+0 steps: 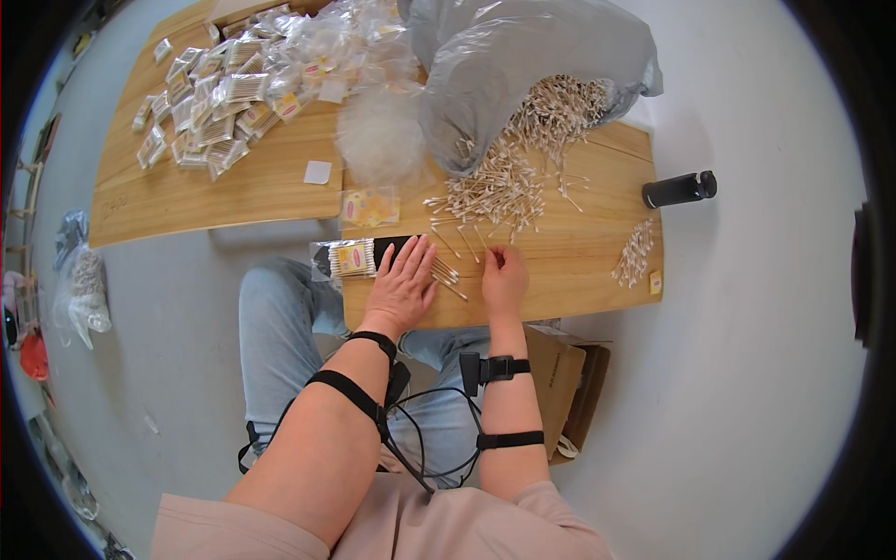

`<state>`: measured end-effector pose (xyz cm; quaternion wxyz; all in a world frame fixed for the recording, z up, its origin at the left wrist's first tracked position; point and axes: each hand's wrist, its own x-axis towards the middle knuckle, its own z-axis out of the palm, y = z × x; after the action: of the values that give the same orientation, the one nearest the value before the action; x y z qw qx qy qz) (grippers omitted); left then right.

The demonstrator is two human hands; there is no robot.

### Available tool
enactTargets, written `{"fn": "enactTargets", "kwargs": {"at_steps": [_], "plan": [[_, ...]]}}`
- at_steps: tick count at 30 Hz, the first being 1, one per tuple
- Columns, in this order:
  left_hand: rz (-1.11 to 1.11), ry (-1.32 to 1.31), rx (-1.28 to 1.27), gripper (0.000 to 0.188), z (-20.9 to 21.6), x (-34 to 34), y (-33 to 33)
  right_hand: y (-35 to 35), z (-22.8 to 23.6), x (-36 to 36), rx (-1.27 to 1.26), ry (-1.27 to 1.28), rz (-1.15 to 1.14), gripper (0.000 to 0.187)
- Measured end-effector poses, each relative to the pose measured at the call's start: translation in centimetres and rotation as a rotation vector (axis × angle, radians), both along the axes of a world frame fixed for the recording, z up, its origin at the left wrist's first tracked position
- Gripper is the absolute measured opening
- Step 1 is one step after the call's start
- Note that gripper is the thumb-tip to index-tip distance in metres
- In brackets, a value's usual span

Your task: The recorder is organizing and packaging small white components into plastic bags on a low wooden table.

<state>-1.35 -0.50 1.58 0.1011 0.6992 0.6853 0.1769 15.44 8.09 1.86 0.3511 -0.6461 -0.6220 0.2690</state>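
Note:
My left hand point(402, 287) lies flat, fingers stretched out, over a black strip point(385, 250) near the table's front edge. Left of it, a clear bag point(321, 261) holds a row of cotton swabs with a yellow label card point(351, 259). A few loose swabs point(446, 272) lie just right of the left fingertips. My right hand point(505, 280) is closed in a pinch, and a cotton swab point(481, 237) sticks up from its fingertips. Beyond both hands spreads a large heap of loose cotton swabs point(499, 191), spilling from a grey plastic bag point(541, 42).
Many filled swab packets point(224, 103) are piled on the far left table point(271, 201). Empty clear bags point(378, 140) and yellow cards point(371, 207) lie mid-table. More swabs point(635, 254) sit by the right edge, near a black cylinder point(679, 189). A cardboard box point(560, 383) stands below.

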Motion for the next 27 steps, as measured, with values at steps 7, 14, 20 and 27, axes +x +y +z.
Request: {"fn": "enactTargets", "kwargs": {"at_steps": [7,14,20,27], "plan": [[-0.012,0.015,-0.011,0.063,0.2,0.2,0.2,0.3,0.2,-1.3,0.149,-0.209,0.289,0.008],[-0.012,-0.01,0.007,0.063,0.1,0.1,0.2,1.0,0.9,-3.1,0.107,-0.135,0.291,0.014],[-0.008,-0.011,0.004,0.061,-0.2,0.1,0.1,2.9,1.0,-5.1,0.183,-0.267,0.406,0.009],[-0.016,-0.006,-0.007,0.059,-0.2,0.3,0.2,2.4,0.1,-3.3,0.19,-0.274,0.348,0.009]]}}
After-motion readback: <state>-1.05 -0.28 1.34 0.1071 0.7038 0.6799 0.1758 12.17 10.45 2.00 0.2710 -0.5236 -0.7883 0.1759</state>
